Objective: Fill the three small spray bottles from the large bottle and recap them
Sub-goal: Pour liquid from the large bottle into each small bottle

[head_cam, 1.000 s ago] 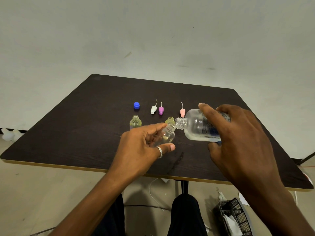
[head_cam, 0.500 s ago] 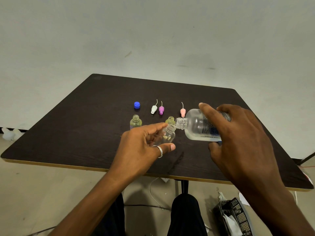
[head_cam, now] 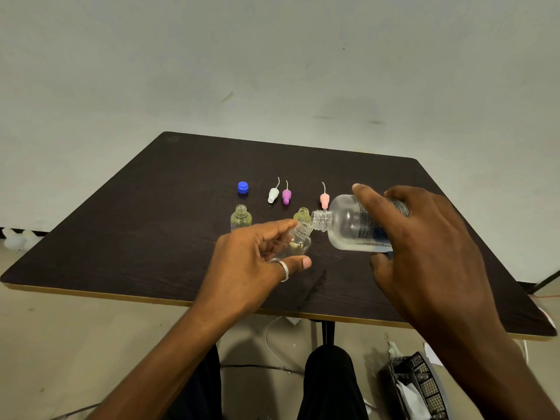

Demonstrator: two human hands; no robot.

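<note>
My right hand [head_cam: 424, 250] grips the large clear bottle [head_cam: 345, 227], tipped on its side with its open neck pointing left. My left hand [head_cam: 251, 265] holds a small clear bottle [head_cam: 295, 242] tilted so its mouth meets that neck. Two more small open bottles stand on the table: a yellowish bottle [head_cam: 241, 218] to the left and another yellowish bottle [head_cam: 303, 216] just behind the held one. Behind them lie a blue cap [head_cam: 243, 187], a white spray cap [head_cam: 273, 194], a purple spray cap [head_cam: 286, 196] and a pink spray cap [head_cam: 324, 200].
All of this sits on a dark wooden table [head_cam: 151, 237] in front of a pale wall. A wet smear [head_cam: 315, 283] marks the tabletop near the front edge. On the floor stand a black mesh basket [head_cam: 418, 386] and loose cables [head_cam: 272, 365].
</note>
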